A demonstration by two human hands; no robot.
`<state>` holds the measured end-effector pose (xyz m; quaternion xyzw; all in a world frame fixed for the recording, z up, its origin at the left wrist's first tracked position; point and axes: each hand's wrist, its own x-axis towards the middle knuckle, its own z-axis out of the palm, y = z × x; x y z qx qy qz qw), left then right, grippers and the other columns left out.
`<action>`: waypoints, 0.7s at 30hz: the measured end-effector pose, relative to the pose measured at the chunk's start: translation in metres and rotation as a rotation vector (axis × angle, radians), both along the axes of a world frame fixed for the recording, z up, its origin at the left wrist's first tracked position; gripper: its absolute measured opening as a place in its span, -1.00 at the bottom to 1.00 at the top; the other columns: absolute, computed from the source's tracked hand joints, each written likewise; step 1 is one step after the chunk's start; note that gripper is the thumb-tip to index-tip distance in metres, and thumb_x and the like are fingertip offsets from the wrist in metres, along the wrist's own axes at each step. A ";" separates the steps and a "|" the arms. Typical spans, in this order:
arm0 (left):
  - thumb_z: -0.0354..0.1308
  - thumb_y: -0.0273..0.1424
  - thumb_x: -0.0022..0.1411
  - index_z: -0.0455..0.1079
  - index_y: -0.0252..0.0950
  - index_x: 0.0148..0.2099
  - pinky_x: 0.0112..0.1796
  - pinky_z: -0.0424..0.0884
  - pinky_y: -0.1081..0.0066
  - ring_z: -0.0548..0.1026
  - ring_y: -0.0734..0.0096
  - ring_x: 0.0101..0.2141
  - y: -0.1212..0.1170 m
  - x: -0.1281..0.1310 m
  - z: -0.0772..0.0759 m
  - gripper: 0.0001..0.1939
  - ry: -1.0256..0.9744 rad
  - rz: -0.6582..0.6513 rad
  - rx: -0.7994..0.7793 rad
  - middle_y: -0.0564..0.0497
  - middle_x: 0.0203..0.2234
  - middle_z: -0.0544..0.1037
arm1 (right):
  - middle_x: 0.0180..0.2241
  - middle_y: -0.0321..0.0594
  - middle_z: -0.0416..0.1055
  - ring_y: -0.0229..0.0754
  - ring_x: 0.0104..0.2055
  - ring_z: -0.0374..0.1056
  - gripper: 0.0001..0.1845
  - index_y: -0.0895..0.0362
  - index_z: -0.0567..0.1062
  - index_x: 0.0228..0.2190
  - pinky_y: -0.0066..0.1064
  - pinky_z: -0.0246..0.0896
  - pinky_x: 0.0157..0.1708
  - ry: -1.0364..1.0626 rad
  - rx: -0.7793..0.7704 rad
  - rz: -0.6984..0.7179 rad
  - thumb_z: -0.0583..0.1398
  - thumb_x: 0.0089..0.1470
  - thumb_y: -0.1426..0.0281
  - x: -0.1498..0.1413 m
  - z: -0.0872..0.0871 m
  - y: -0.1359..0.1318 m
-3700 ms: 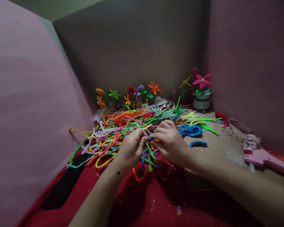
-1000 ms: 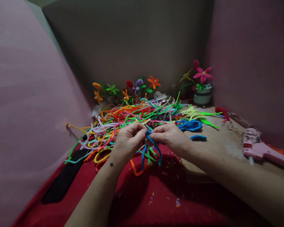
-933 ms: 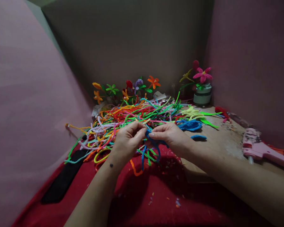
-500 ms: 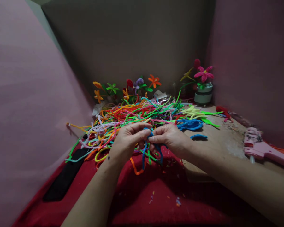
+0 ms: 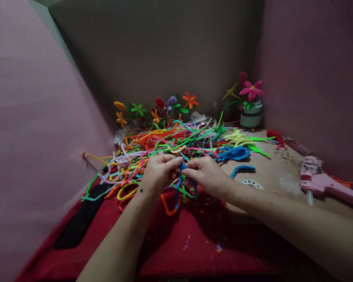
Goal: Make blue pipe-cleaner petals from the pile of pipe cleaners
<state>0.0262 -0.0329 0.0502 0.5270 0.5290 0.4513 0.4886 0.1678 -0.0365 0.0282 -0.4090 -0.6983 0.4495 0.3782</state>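
Two hands pinch a blue fuzzy stem (image 5: pixel 182 167) at the centre of the head view.

In the head view, the left hand (image 5: pixel 160 172) has its thumb and forefinger closed on the blue fuzzy stem, its other fingers curled; the right hand (image 5: pixel 207 175), just beside it, grips the same piece between thumb and fingertips. Blue lengths hang beneath the fingers. Behind the hands, across the middle of the frame, spreads a pile of coloured stems (image 5: pixel 164 137), with a blue bundle (image 5: pixel 233 154) right of centre. A pink glue gun (image 5: pixel 320 182) lies at the right edge.
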 end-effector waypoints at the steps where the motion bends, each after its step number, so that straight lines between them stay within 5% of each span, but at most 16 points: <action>1: 0.26 -0.28 -0.11 0.25 -0.34 -0.63 -0.75 -0.02 0.59 0.13 0.67 -0.79 0.001 -0.001 0.001 -0.70 -0.022 -0.005 -0.011 0.17 -0.82 0.24 | -0.66 -0.25 0.36 -0.32 -0.63 0.18 -0.74 0.17 0.40 -0.68 -0.45 0.04 -0.57 0.073 -0.118 0.046 0.10 -0.02 0.42 0.000 0.000 0.001; 3: 0.27 -0.28 -0.11 0.23 -0.34 -0.64 -0.75 -0.03 0.59 0.12 0.68 -0.79 0.001 -0.002 0.001 -0.68 -0.013 -0.017 -0.011 0.17 -0.82 0.23 | -0.66 -0.25 0.38 -0.33 -0.65 0.19 -0.78 0.20 0.43 -0.64 -0.46 0.07 -0.59 0.172 -0.266 0.091 0.12 -0.05 0.40 0.000 0.000 0.004; 9: 0.22 -0.27 -0.03 0.29 -0.38 -0.60 -0.71 0.00 0.59 0.12 0.70 -0.75 0.000 0.002 -0.003 -0.69 0.073 -0.070 0.077 0.16 -0.79 0.22 | -0.66 -0.24 0.40 -0.34 -0.67 0.19 -0.81 0.23 0.47 -0.57 -0.45 0.10 -0.59 0.268 -0.355 0.112 0.20 -0.11 0.33 0.002 -0.001 0.006; 15: 0.19 -0.19 0.01 0.38 -0.34 -0.35 -0.70 -0.03 0.59 0.13 0.71 -0.73 -0.004 0.003 -0.004 -0.71 0.046 -0.115 0.027 0.12 -0.61 0.37 | -0.56 -0.27 0.41 -0.33 -0.50 0.27 -0.80 0.23 0.51 -0.56 -0.44 0.13 -0.43 0.598 -0.256 -0.058 0.30 -0.23 0.32 0.006 -0.007 0.018; 21: 0.21 -0.36 -0.04 0.28 -0.35 -0.58 -0.73 0.00 0.60 0.12 0.70 -0.76 -0.016 0.020 -0.009 -0.78 0.229 -0.209 0.014 0.20 -0.79 0.21 | -0.53 -0.28 0.41 -0.30 -0.49 0.28 -0.78 0.21 0.49 -0.54 -0.42 0.12 -0.45 0.760 -0.413 -0.171 0.33 -0.36 0.39 0.006 -0.003 0.020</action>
